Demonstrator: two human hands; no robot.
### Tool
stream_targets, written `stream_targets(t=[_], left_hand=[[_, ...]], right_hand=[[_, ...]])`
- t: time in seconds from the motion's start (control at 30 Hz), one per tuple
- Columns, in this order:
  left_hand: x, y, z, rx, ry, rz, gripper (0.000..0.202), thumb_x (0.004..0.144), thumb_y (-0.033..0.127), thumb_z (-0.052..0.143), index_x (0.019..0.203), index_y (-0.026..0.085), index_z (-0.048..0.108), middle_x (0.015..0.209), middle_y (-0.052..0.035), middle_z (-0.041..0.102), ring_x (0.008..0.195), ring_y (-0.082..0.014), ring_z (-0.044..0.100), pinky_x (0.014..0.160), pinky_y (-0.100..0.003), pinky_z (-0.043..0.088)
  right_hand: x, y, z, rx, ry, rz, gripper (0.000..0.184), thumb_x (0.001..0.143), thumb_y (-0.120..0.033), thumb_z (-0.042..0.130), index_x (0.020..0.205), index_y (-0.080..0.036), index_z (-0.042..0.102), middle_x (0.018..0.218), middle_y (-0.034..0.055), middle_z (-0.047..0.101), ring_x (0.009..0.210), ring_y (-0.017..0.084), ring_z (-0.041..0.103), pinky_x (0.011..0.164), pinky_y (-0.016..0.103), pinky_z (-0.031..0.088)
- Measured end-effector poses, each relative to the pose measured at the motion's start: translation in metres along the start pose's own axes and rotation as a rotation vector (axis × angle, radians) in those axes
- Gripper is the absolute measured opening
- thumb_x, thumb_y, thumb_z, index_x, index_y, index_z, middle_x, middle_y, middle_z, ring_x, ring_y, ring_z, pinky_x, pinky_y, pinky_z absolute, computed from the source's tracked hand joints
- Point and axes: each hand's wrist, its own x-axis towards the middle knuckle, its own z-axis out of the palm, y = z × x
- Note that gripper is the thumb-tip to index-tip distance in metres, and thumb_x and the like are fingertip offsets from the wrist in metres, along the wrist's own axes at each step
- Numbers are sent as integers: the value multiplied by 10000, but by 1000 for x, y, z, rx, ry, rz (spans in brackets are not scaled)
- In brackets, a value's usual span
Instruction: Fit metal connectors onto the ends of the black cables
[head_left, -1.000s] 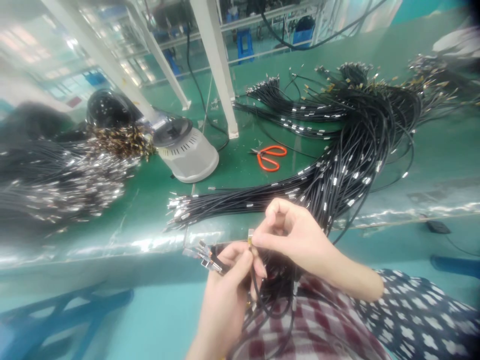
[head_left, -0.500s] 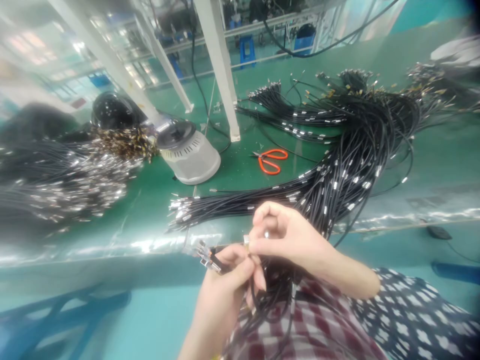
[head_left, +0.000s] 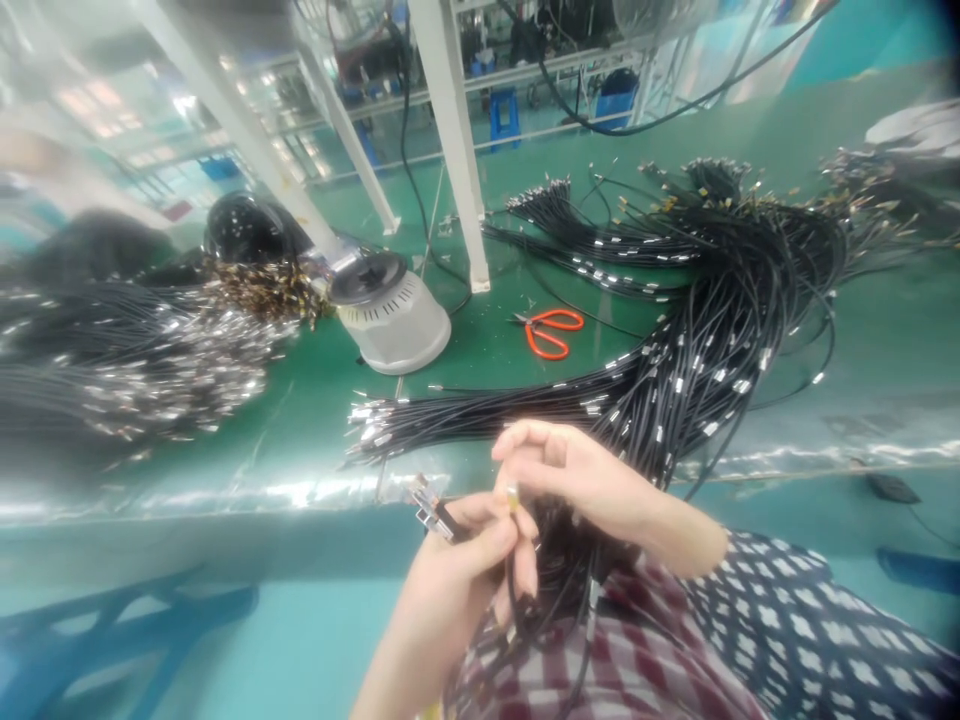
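Note:
My left hand is closed around several black cables, whose metal connectors stick out past its index finger on the left. Between its thumb and fingertips it pinches one black cable with a small yellowish, shiny end. My right hand bends its fingers over that cable end, thumb and fingertips closed against it; exactly how they touch is blurred. More loose black cables hang below my hands over the checked clothing on my lap.
A large heap of black cables covers the bench's right side, one bundle reaching left. Orange-handled scissors lie by a grey-white device with a black top. White posts rise behind. More cables lie left.
My right fingertips have shifted slightly over the cable end, and the white piece seen between them earlier now shows as a yellowish end. The view has moved a little; my left hand keeps its hold.

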Motion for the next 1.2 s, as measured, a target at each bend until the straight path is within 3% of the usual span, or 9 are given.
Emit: stream_targets(t=[0.2, 0.33, 0.43, 0.6, 0.77, 0.9, 0.97, 1.07, 1.2], left_hand=[[1, -1, 1, -30, 17, 62, 310, 851, 402, 624, 742, 135, 736, 549, -49, 668, 341, -69, 479, 393, -190, 329], [4, 5, -3, -40, 24, 71, 217, 848, 328, 639, 834, 132, 733, 620, -21, 605, 451, -60, 422, 489, -204, 318], [6, 11, -6, -73, -21, 67, 190, 753, 235, 736, 909, 131, 707, 683, -17, 568, 526, -68, 397, 528, -207, 307], [10, 15, -7, -36, -36, 99, 91, 775, 169, 706, 858, 149, 676, 738, -21, 562, 598, -86, 452, 591, -225, 333], [11, 17, -4, 40, -70, 83, 112, 846, 229, 642, 828, 123, 674, 678, -35, 585, 546, -84, 464, 560, -228, 336], [10, 16, -4, 88, -40, 80, 90, 857, 224, 628, 845, 139, 654, 610, -1, 579, 454, -57, 469, 478, -193, 322], [10, 13, -3, 110, -16, 79, 86, 864, 239, 613, 848, 158, 635, 567, 5, 602, 373, -69, 490, 402, -189, 306], [10, 5, 3, 188, 31, 57, 94, 815, 244, 666, 821, 172, 607, 540, 7, 628, 334, -101, 531, 341, -188, 333], [8, -4, 17, 330, 37, 7, 155, 757, 240, 701, 788, 182, 561, 534, 28, 599, 315, -79, 495, 301, -162, 306]], right_hand=[[-28, -23, 14, -368, 42, -205, 267, 931, -372, 546, 820, -193, 711, 921, 37, 597, 899, 160, 612, 875, 311, 469], [-49, -25, 28, -597, -262, -262, 234, 936, -369, 541, 950, -201, 704, 951, 39, 687, 933, 169, 632, 927, 306, 457], [-56, 1, 36, -1058, -435, -336, 215, 971, -275, 481, 1094, -211, 644, 1000, 39, 728, 943, 155, 629, 856, 261, 475], [-58, 53, 35, -1573, -437, -538, 167, 942, -238, 500, 994, -176, 646, 909, 41, 738, 817, 184, 637, 696, 300, 485], [-64, 78, 26, -1915, -557, -380, 99, 796, -219, 657, 733, -147, 682, 684, 61, 708, 592, 203, 610, 584, 338, 479], [-64, 65, 27, -1702, -480, -335, 197, 843, -194, 580, 670, -181, 675, 633, 69, 692, 571, 215, 614, 593, 350, 495], [-63, 39, 30, -1440, -398, -318, 252, 893, -228, 533, 679, -239, 665, 637, 17, 680, 572, 175, 610, 583, 295, 491], [-57, -11, 33, -1356, -303, -309, 255, 910, -291, 536, 685, -253, 651, 655, -10, 660, 594, 142, 606, 588, 246, 484], [-40, -45, 32, -1141, 167, -179, 89, 798, -243, 692, 775, -221, 610, 665, -33, 602, 590, 117, 557, 532, 208, 441]])
